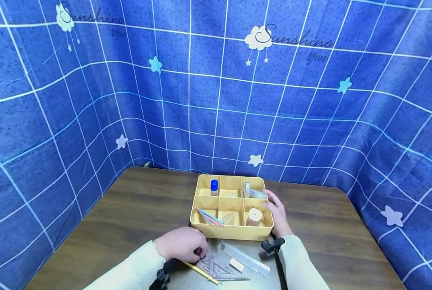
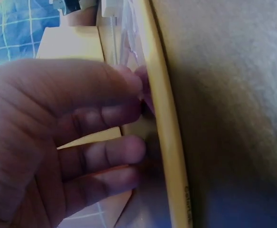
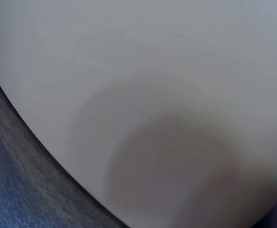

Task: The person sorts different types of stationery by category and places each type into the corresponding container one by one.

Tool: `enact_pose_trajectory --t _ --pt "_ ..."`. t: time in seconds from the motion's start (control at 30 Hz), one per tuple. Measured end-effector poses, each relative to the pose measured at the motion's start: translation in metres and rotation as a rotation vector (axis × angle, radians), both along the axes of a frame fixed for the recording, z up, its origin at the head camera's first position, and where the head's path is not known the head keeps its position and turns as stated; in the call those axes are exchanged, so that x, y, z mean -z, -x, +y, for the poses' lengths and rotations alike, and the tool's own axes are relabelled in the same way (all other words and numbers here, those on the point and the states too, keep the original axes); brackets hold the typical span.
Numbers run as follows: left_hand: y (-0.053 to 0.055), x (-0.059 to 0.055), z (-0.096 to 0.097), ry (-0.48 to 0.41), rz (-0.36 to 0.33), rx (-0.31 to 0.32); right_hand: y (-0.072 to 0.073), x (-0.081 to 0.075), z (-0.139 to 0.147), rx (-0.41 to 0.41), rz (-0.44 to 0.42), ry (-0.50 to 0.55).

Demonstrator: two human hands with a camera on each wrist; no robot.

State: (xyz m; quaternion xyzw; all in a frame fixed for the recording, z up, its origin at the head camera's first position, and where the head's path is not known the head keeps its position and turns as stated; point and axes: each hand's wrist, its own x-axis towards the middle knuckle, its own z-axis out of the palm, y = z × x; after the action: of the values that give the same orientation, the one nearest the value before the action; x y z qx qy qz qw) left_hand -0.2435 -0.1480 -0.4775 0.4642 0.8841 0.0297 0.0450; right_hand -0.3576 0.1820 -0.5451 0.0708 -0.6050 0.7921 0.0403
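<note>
My left hand (image 1: 183, 243) is in front of a yellow organizer box (image 1: 234, 232), thumb and index finger pinching the edge of a clear purplish set square (image 1: 212, 266). In the left wrist view the other fingers are loosely curled, and a yellow pencil (image 2: 164, 104) runs past the fingertips. On the box's right side my right hand (image 1: 279, 217) grips the wall, its fingers over the rim. The box's pale wall (image 3: 129, 52) fills most of the right wrist view. Beside the set square lie a white eraser (image 1: 236, 265) and a clear ruler (image 1: 245, 257).
Inside the box's compartments are a blue-capped glue stick (image 1: 214, 187), colored pencils (image 1: 209, 217), a clear protractor (image 1: 229, 219), a pale roll (image 1: 254, 217) and small clear-and-white boxes (image 1: 256, 193). A blue grid curtain (image 1: 216, 92) surrounds the wooden table (image 1: 129, 209).
</note>
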Motion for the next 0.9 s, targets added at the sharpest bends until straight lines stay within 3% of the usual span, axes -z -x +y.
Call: enact_pose_trajectory --t 0.23,0.4,0.57,0.77,0.9 --pt "-0.0014 0.0000 -0.0026 -0.048 -0.109 -0.059 -0.0010 0.0006 -0.0011 0.003 0.008 0.002" --pt "0.0006 0.0006 -0.0028 -0.029 -0.117 -0.054 0.0000 -0.0007 -0.0006 0.003 0.019 0.017" --pt "0.0000 0.0018 -0.0019 -0.008 -0.101 -0.039 -0.0007 -0.0018 -0.0002 -0.007 0.018 0.027" --pt "-0.0023 0.0043 -0.0030 -0.013 -0.013 0.026 -0.0004 -0.0008 0.0004 -0.014 0.003 0.025" --pt "-0.0029 0.0046 -0.0037 -0.015 -0.017 0.018 -0.0003 -0.0005 0.0008 -0.015 0.001 0.027"
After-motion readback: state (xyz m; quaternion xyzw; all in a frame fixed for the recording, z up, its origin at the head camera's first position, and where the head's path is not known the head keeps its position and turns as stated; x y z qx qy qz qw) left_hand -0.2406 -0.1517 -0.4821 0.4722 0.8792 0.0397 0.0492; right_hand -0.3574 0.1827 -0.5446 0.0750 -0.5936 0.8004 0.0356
